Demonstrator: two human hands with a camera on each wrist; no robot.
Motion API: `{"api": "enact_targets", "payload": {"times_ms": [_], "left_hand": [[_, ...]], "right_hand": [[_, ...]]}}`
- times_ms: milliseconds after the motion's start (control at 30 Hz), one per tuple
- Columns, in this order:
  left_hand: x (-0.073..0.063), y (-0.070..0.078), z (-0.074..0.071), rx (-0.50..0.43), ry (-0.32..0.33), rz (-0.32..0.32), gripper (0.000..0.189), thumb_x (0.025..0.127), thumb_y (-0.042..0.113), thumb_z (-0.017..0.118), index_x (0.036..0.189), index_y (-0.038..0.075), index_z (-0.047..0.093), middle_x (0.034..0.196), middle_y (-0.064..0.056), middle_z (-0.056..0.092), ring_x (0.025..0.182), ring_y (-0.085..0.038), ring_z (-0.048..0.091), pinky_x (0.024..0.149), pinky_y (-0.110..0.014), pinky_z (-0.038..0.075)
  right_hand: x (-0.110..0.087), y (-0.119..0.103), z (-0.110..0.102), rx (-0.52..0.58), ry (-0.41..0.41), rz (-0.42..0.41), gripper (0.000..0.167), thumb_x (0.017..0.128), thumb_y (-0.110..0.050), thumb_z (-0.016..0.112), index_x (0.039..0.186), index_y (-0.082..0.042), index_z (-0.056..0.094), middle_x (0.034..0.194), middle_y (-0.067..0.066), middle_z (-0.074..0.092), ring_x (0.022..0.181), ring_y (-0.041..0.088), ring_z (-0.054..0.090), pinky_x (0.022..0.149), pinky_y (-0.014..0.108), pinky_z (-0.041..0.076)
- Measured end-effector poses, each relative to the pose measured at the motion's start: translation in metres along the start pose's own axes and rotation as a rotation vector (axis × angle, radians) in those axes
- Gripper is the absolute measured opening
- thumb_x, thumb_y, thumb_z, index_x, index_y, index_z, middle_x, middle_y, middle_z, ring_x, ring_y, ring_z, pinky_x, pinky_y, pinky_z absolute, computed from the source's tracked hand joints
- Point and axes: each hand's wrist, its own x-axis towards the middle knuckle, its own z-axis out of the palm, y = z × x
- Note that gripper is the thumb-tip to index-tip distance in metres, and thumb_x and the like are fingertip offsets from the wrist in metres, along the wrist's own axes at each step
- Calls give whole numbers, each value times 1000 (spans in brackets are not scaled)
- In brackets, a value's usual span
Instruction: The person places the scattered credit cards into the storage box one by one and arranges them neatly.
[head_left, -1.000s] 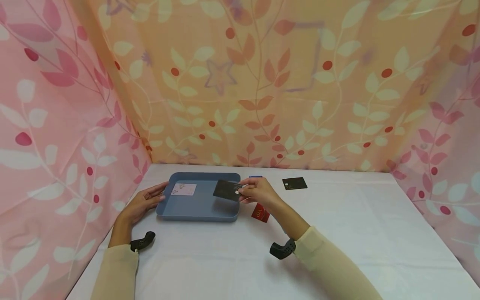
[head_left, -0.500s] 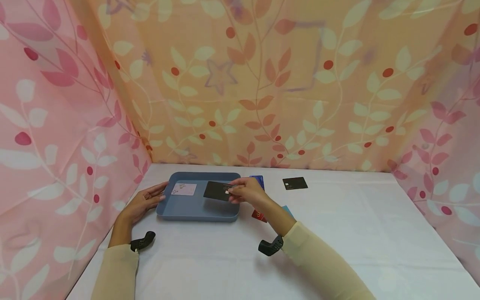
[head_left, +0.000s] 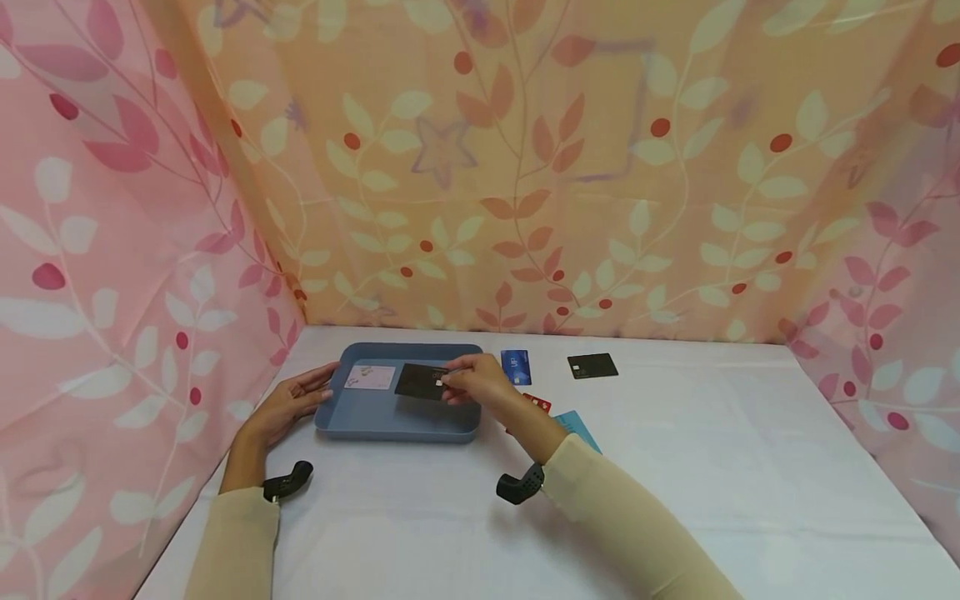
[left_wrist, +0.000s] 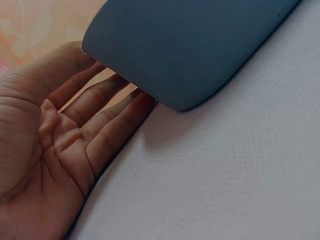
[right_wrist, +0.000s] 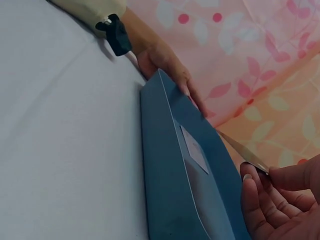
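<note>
In the head view a shallow blue-grey tray (head_left: 397, 435) lies on the white cloth, with a pale pink patterned card (head_left: 371, 377) in its left part. My right hand (head_left: 480, 385) pinches a black chip card (head_left: 417, 382) by its right end, over the middle of the tray. The right wrist view shows this black card (right_wrist: 245, 150) edge-on between thumb and fingers, above the tray wall (right_wrist: 167, 165). My left hand (head_left: 288, 408) touches the tray's left side with fairly straight fingers. In the left wrist view, the fingertips are partly hidden behind the tray's corner.
Right of the tray lie a blue card (head_left: 515, 367), a red card (head_left: 537, 402) and a light blue card (head_left: 577, 429); my right forearm partly covers the last two. Farther right is another black card (head_left: 592, 366). Patterned cloth walls (head_left: 540, 167) stand behind and at both sides.
My right hand has carried the black card leftward, farther over the tray. The blue, red and light blue cards have come into fuller view behind the arm. My left hand stays at the tray.
</note>
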Motion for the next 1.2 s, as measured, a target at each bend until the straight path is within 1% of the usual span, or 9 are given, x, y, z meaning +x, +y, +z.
{"api": "enact_targets", "payload": {"times_ms": [167,333,500,567,733,800,1000,1133,1200], "left_hand": [[0,0,0,0,4,-1,62,103,18,61,159,14,35,165,-13,28,149,-31,32,95,-18,48],[-1,2,2,-15,5,-10,63,103,17,62,159,13,34,165,-13,28,150,-37,26,95,-18,47],[-1,3,3,-12,11,-14,63,102,18,62,159,14,35,165,-13,28,151,-37,26,94,-17,47],[-1,3,2,-7,7,-5,63,102,18,62,159,14,35,165,-13,27,150,-33,29,94,-17,47],[-1,2,1,-9,-5,31,63,103,16,61,159,13,35,165,-15,26,141,-11,43,96,-18,47],[-1,1,0,-14,-7,41,62,103,15,61,159,12,35,165,-15,26,137,-6,45,96,-18,48],[-1,-1,0,-33,-11,42,63,103,15,61,159,9,34,165,-16,26,138,-10,47,96,-20,49],[0,-2,0,-46,-11,42,62,103,14,61,159,9,34,165,-16,26,133,-5,50,96,-20,49],[0,-2,-1,-49,-10,42,62,103,14,61,159,10,35,165,-16,27,131,-2,51,96,-20,50]], "right_hand": [[11,2,7,4,33,0,24,94,-2,69,116,6,70,86,16,73,61,15,70,66,33,61],[22,5,12,11,55,18,21,94,0,68,113,8,70,86,18,73,59,14,69,70,38,61],[31,9,13,16,68,52,18,95,-1,67,110,8,71,93,22,73,59,15,69,64,32,61],[34,10,14,19,72,55,17,95,-1,67,109,8,71,93,23,73,59,15,69,61,29,60],[38,10,17,43,65,54,17,95,3,65,109,11,68,84,20,72,56,13,66,57,27,59],[40,11,18,54,64,63,17,94,4,64,110,12,67,81,19,71,55,13,66,56,27,58],[45,12,21,62,83,101,18,94,6,64,110,13,65,81,22,71,53,13,65,55,27,58],[48,11,22,64,97,120,16,95,6,62,109,12,64,89,27,71,54,14,64,55,27,58],[50,12,22,58,100,124,17,96,5,61,110,12,64,95,31,71,54,14,64,56,27,58]]}}
